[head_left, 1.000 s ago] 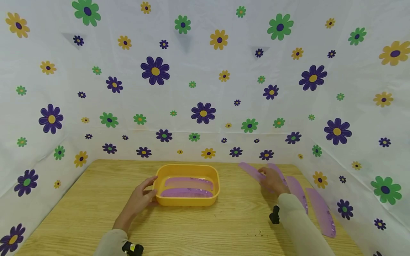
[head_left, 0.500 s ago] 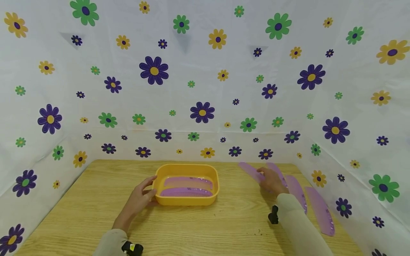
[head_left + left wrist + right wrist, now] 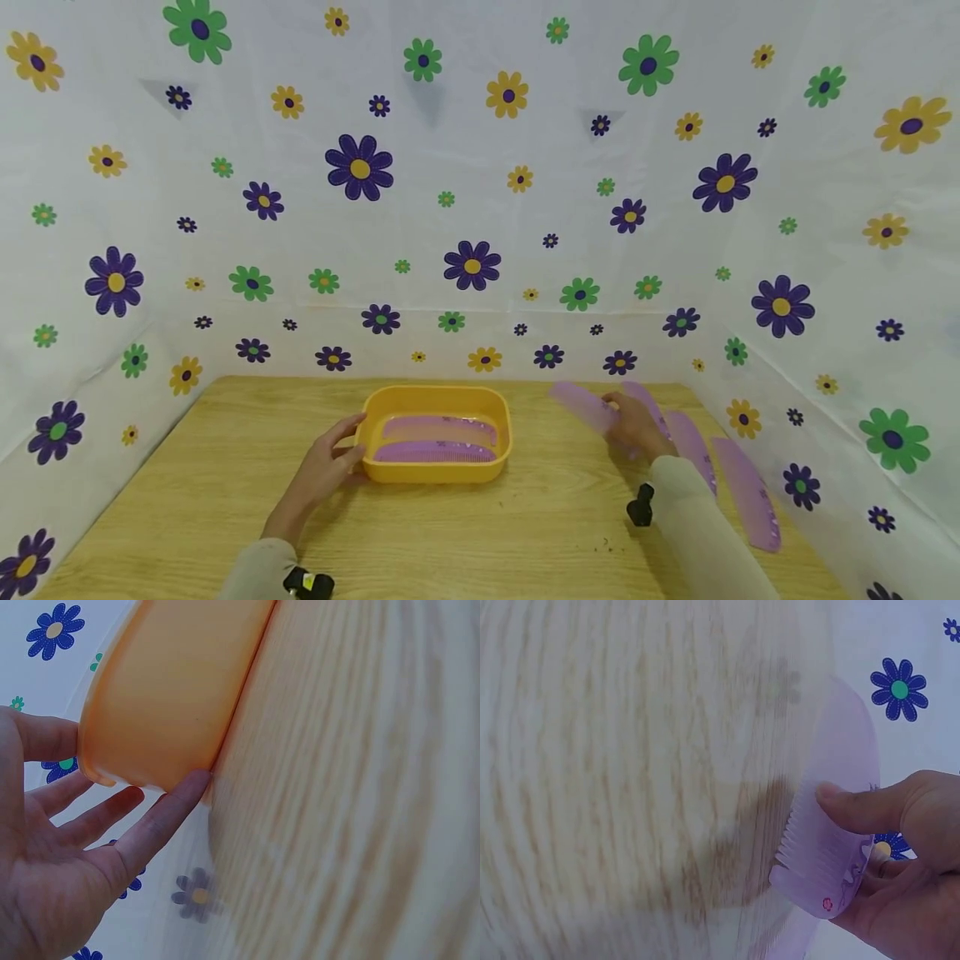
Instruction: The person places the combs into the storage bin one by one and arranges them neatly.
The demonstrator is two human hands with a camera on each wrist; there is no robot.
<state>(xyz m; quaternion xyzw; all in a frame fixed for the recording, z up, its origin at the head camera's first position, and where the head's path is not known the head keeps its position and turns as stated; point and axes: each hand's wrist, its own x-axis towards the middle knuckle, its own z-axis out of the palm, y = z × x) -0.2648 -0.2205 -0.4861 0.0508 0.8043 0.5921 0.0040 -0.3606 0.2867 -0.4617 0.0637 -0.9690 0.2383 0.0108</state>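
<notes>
A purple comb [image 3: 581,407] is tilted up off the table, pinched between thumb and fingers of my right hand [image 3: 633,425]. The right wrist view shows the thumb on the face of this comb [image 3: 844,750], with fingers behind it. My left hand [image 3: 330,458] rests at the left end of a yellow plastic basin [image 3: 435,473]. In the left wrist view its fairly straight, spread fingers [image 3: 161,825] touch the basin's end wall [image 3: 172,697]. Inside the basin lie two more purple combs, a rear comb [image 3: 438,429] and a front comb [image 3: 435,452].
To the right, a purple comb [image 3: 647,400] is partly behind the right hand. Another comb [image 3: 692,446] lies partly under the right forearm, and a further comb [image 3: 748,492] lies near the table's right edge. Flower-printed white sheeting [image 3: 420,208] encloses the wooden table [image 3: 450,542].
The comb in my right hand has come up off the table, its far end shifting slightly left. My left hand stays at the basin.
</notes>
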